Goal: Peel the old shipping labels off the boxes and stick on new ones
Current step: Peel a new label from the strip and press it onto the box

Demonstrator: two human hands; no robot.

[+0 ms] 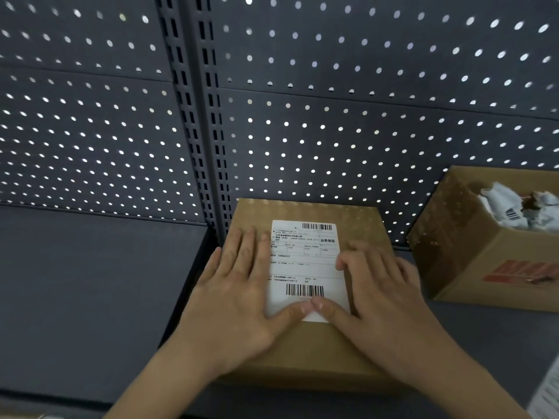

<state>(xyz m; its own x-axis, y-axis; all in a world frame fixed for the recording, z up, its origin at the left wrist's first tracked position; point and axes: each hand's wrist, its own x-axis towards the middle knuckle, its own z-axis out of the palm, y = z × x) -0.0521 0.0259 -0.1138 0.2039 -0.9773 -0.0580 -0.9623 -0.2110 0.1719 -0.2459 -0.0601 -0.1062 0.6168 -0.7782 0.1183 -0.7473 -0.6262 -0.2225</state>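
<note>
Two bare arms show at the bottom of the view, and both hands lie on top of a brown box (pixel 302 352). It sits shut on a dark gray shelf (pixel 90 282), right in front of the person. A white label (pixel 305 267) with black bar codes lies flat on the lid.

The left hand (pixel 239 285) is flat on the cardboard just beside the left edge of the label. Its fingers (pixel 248 252) are straight and close together. The right hand (pixel 384 285) is on the other side. Its fingers (pixel 360 258) are a little bent, and the tips press on the right edge of the label. Both thumbs touch the bottom edge of the label, and their tips nearly meet.

I think the hands lie this way to hold the box in place and rub the label down so it sticks. The label looks smooth and clean, so I guess it is a new one, but I cannot be sure.

To the right stands an open box (pixel 472 261), near but not touching the first one. It has red print on its side. Inside it are crumpled white papers (pixel 514 207) with a bar code on one. They may be old labels that were thrown in.

Behind it all is a dark wall full of small holes (pixel 332 131), with a slotted post (pixel 208 116) running up it. Something white and blurry (pixel 547 391) shows at the bottom right corner. I cannot tell what it is. Nothing blocks the hands.
</note>
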